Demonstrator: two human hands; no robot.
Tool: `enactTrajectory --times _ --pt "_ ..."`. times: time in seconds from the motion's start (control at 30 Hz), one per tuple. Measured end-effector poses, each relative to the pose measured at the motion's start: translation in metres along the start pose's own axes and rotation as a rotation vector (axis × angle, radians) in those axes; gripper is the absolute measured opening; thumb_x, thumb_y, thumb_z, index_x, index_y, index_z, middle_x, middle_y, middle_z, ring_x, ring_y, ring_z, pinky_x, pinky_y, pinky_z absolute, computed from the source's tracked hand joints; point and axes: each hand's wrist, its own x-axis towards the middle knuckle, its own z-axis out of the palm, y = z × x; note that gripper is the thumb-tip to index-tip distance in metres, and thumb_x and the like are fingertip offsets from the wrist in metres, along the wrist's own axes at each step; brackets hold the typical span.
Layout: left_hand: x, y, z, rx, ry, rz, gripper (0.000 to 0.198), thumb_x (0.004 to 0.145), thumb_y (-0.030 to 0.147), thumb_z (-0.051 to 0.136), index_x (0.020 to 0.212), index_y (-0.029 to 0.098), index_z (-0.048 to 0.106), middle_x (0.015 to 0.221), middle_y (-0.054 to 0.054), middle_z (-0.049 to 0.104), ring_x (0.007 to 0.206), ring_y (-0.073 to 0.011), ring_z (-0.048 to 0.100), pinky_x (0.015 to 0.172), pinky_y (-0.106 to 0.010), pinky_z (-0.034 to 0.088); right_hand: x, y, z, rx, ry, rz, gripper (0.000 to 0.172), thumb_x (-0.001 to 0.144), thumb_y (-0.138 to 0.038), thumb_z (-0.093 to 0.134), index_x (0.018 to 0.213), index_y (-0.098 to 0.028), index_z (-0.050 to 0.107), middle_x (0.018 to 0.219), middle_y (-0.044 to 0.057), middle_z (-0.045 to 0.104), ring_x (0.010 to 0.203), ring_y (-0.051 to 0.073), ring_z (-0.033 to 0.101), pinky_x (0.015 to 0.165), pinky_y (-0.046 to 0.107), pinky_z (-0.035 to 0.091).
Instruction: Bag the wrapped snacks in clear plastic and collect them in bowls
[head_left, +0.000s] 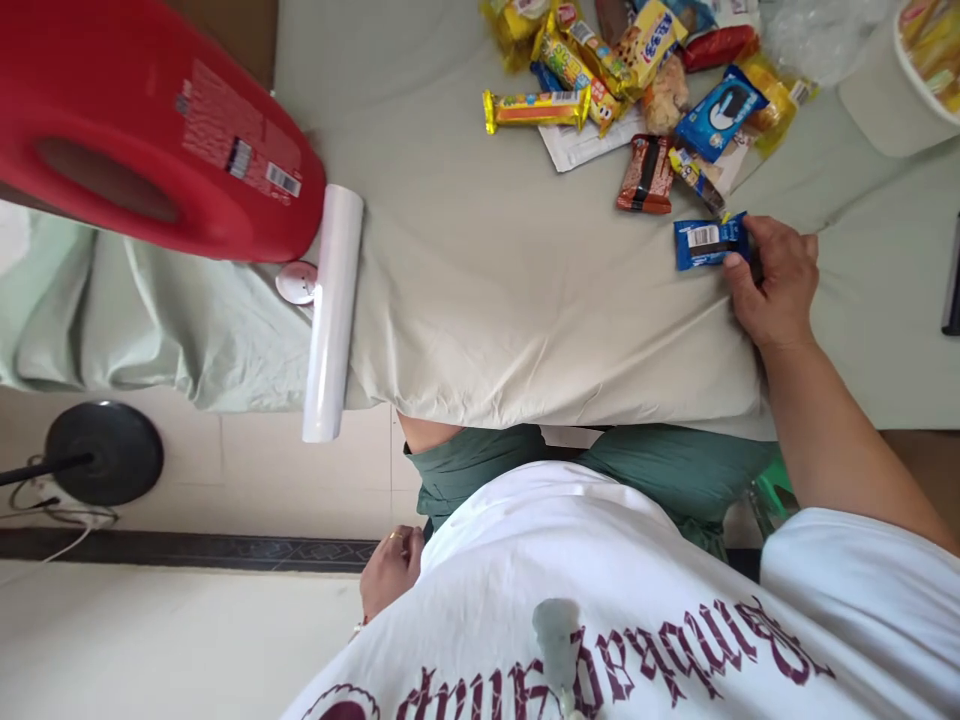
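Observation:
My right hand [781, 275] is closed on the right end of a small blue snack packet [699, 246], its thumb and fingers pinching the edge. The packet lies at the near edge of a heap of snacks, its barcode side facing up. Just beyond it are a brown snack packet [645, 175], a slim yellow-and-dark wrapper [697, 182] and another blue packet [721, 112]. Low beside my hip, my left hand [391, 568] hangs with curled fingers and a ring on one; nothing shows in it.
A large red jug [247, 110] stands at the left, beside a roll of clear film [334, 310] overhanging the table edge and a round pinkish disc [295, 283]. Yellow wafer bars [536, 108] lie across the table. At the far right sits a white tub [889, 105] of snacks.

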Motion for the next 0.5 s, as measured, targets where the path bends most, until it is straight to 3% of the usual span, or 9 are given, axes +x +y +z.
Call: enactTrajectory --times 0.07,0.17,0.3,0.4,0.5 --pt "-0.001 -0.004 0.011 -0.006 0.049 -0.045 0.033 0.106 0.03 0.04 0.082 0.022 0.062 0.084 -0.004 0.072 0.086 -0.0219 0.074 0.071 -0.028 0.049 0.0 0.0 0.0 0.018 -0.02 -0.022 0.053 0.101 -0.042 0.047 0.145 -0.014 0.057 0.147 0.018 0.062 0.138 0.023 0.055 0.112 0.04 0.035" --pt "0.001 -0.014 0.027 -0.047 0.155 -0.04 0.032 0.102 0.032 0.042 0.074 0.025 0.057 0.074 -0.002 0.07 0.078 -0.0233 0.073 0.066 -0.029 0.045 -0.001 -0.001 0.0 0.062 -0.031 -0.037 0.053 0.098 -0.048 0.051 0.139 -0.017 0.062 0.146 0.016 0.064 0.136 0.024 0.058 0.112 0.042 0.035" --pt "0.007 -0.028 0.034 -0.223 0.39 0.225 0.02 0.095 0.036 0.053 0.077 0.032 0.061 0.071 0.005 0.071 0.067 -0.0234 0.073 0.058 -0.033 0.051 0.0 0.005 0.001 0.186 0.052 -0.01 0.047 0.098 -0.049 0.046 0.131 -0.02 0.067 0.139 0.016 0.068 0.127 0.026 0.062 0.109 0.044 0.041" --pt "0.017 -0.014 0.016 -0.242 0.645 0.493 0.011 0.09 0.03 0.059 0.082 0.037 0.064 0.077 0.003 0.074 0.077 -0.0291 0.075 0.067 -0.045 0.059 0.0 0.002 0.003 0.209 0.067 0.038 0.05 0.099 -0.05 0.048 0.137 -0.022 0.064 0.147 0.016 0.062 0.132 0.028 0.057 0.108 0.048 0.043" --pt "0.027 0.031 -0.02 -0.256 0.878 0.634 0.014 0.088 0.022 0.061 0.089 0.035 0.065 0.082 -0.001 0.073 0.09 -0.032 0.074 0.08 -0.054 0.059 -0.014 -0.028 0.002 0.194 -0.042 -0.026 0.05 0.099 -0.053 0.054 0.138 -0.026 0.066 0.145 0.012 0.064 0.126 0.032 0.058 0.107 0.053 0.042"
